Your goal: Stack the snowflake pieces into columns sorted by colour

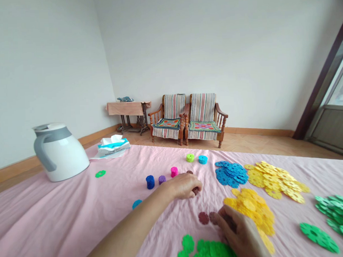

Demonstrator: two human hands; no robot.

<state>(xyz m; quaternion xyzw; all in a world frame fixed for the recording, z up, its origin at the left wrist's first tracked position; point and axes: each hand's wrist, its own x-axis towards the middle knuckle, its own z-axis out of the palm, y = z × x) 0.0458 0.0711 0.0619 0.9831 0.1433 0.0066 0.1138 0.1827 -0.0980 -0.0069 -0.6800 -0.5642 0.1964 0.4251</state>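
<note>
My left hand (pixel 185 186) reaches out over the pink cloth, its fingers closed around a dark brown snowflake disc (pixel 195 190). Just behind it, another brown disc (pixel 189 172) shows partly. My right hand (pixel 242 231) is low at the right, its thumb and curled fingers at the edge of a brown snowflake disc (pixel 213 218). A second flat brown disc (pixel 204 218) lies just left of that one. Near my right hand are a bright green heap (pixel 209 252) and an orange-yellow heap (pixel 250 206) of discs. Short stacks in pink (pixel 174 171), purple (pixel 162 179) and dark blue (pixel 150 182) stand left of my left hand.
Lime (pixel 190 158) and light blue (pixel 202 159) stacks stand farther back. Blue (pixel 232 174), yellow (pixel 276 180) and green (pixel 340 216) heaps spread to the right. A white jug (pixel 66 154) and a tissue box (pixel 114 147) stand at the left. Two chairs (pixel 204 123) are beyond.
</note>
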